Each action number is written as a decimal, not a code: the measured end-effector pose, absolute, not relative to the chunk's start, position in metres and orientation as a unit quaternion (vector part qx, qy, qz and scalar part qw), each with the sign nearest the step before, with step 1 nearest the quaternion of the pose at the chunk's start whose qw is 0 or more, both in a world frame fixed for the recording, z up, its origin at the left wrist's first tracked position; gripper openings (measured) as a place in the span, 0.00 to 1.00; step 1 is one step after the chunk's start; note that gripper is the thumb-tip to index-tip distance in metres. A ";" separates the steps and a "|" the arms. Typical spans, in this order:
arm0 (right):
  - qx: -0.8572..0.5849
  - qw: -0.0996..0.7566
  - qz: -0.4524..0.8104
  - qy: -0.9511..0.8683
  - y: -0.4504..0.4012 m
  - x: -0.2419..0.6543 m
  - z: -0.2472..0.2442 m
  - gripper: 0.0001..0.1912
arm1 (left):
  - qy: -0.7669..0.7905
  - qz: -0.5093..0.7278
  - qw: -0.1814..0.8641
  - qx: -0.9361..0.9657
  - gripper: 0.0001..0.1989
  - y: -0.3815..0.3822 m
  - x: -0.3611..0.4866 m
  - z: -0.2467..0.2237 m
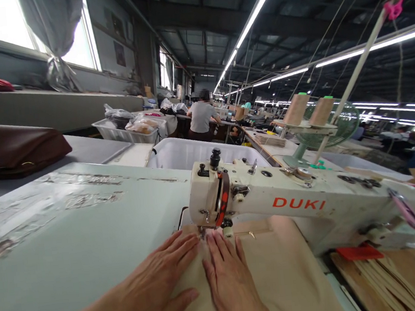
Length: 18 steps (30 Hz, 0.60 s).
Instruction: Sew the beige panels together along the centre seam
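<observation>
A beige piece of material [280, 266] lies under the head of a white sewing machine [255, 195] marked DUKI. My left hand [155, 282] rests flat on its left part, fingers stretched toward the needle area and thumb apart. Just right of it, my right hand [230, 275] lies flat on the same piece, fingertips close to the presser foot. Both hands have their fingers spread and grip nothing. A small gold-coloured metal piece [252, 235] shows on the material right of my right hand. The needle itself is too small to make out.
Behind the machine stands a white bin [200, 151]. Two thread cones [296, 110] and a green fan [339, 120] are at the right. Brown material [16, 149] lies at the far left. Beige strips [381, 280] lie at the lower right. A person [201, 117] sits farther back.
</observation>
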State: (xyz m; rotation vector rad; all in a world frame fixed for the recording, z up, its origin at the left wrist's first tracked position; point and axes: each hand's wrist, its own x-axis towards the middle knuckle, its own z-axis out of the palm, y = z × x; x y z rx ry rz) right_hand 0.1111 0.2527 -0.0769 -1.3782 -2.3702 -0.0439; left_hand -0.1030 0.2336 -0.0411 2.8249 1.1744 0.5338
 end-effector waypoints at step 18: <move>-0.504 0.164 0.029 -0.848 0.254 0.112 -0.067 0.26 | 0.388 0.146 -0.004 0.910 0.36 0.239 -0.103 -0.048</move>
